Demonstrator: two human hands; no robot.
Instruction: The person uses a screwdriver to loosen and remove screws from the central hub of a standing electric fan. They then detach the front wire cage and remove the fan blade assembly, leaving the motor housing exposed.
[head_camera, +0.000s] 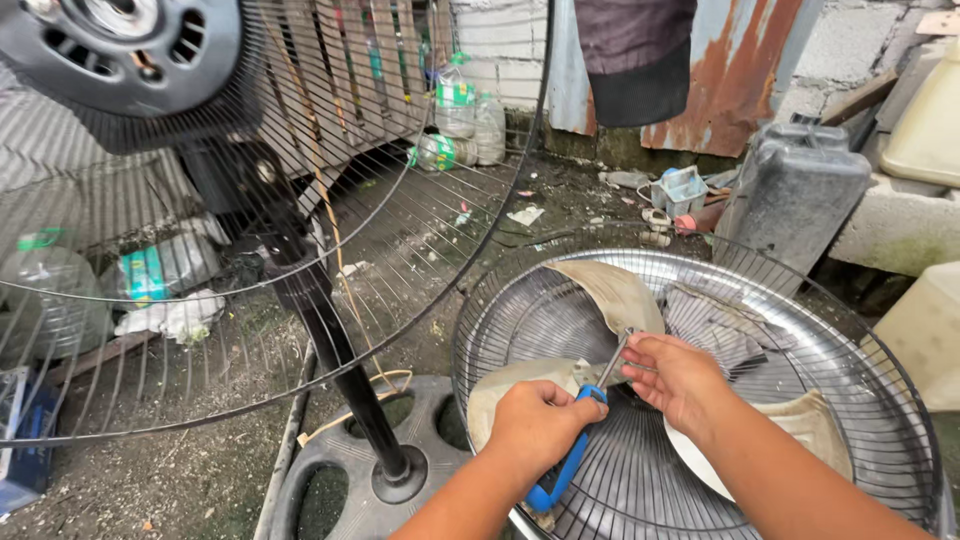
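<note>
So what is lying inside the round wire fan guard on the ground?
Inside the wire fan guard lies a beige fan blade and a striped grey cloth. Both hands, left and right, with blue-handled pliers, cover the blade's hub.

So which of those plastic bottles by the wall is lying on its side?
The bottle lowest and leftmost in that group, with a green cap; the two behind it stand upright.
</note>
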